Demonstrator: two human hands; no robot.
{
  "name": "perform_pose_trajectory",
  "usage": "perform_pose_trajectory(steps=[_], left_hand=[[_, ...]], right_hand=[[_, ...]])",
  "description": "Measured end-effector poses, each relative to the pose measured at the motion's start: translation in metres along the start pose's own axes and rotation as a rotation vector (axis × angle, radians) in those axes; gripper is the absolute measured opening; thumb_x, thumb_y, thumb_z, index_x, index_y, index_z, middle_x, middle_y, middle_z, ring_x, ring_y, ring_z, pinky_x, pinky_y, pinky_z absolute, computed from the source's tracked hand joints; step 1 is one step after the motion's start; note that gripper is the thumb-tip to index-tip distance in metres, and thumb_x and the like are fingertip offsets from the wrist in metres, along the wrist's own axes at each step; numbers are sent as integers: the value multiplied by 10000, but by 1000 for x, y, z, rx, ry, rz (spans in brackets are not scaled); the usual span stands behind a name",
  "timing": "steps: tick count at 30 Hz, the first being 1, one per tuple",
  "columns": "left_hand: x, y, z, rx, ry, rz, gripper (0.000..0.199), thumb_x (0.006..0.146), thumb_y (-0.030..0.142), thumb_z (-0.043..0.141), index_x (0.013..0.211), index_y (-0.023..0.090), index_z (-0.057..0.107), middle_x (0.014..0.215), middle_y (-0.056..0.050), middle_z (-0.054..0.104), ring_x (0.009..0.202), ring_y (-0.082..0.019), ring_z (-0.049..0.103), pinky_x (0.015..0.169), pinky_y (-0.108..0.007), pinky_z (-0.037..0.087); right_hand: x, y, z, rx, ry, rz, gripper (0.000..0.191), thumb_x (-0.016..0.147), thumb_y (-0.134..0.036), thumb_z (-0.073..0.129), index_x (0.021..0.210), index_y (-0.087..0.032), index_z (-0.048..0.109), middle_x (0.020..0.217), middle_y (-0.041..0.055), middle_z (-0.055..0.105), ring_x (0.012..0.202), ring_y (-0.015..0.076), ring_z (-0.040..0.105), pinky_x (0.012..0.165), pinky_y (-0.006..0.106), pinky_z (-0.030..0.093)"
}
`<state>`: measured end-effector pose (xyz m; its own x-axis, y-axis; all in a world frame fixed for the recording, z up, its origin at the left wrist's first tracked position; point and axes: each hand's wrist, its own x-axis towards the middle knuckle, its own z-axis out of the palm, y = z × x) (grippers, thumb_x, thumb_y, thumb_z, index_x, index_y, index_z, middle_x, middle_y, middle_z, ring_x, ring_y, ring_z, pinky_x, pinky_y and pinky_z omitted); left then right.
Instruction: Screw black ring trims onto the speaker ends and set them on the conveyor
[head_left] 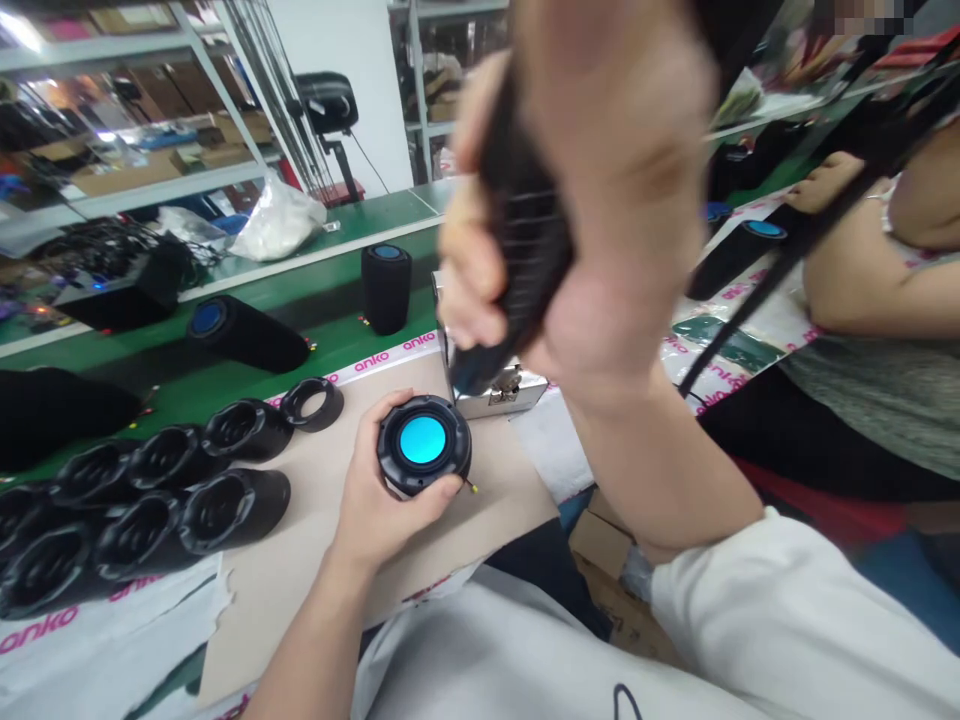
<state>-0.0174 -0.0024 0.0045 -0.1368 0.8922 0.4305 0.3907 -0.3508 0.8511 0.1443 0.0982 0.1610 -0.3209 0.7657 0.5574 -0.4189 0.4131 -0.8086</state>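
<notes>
Above tan cardboard (300, 590), the left hand (371, 510) clamps a cyan-faced speaker (422, 440); the right hand (607, 200) clamps a ribbed tool (525, 220).

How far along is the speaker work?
Some look done: black speakers with blue tops sit on the green belt. In hand: the left hand holds a round blue-faced piece, and the right hand raises a black tool. Left: a row of open black tubes on the cardboard, with no blue faces yet.
</notes>
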Motion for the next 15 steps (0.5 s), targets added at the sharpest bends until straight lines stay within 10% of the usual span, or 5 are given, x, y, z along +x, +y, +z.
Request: perform_pose_trajectory(steps=[6,15], left_hand=[[-1,-3,1,-54,-8,6,802,758,513,925,1404,217,555,1401,-172,689,1269,-346,727,1072,-472,610],[0,-4,-1,-97,-15,15,816,750,494,954,1408,218,558,1406,-171,694,1270,-345,736,1075,-460,606]], right_hand=[[-5,61,-42,-62,285,-147,623,804,-780,863,739,-236,565,519,-56,510,363,117,435,308,305,297],[-23,73,-46,-49,193,-37,602,926,-689,810,669,-218,538,527,-35,504,377,112,444,353,262,333]])
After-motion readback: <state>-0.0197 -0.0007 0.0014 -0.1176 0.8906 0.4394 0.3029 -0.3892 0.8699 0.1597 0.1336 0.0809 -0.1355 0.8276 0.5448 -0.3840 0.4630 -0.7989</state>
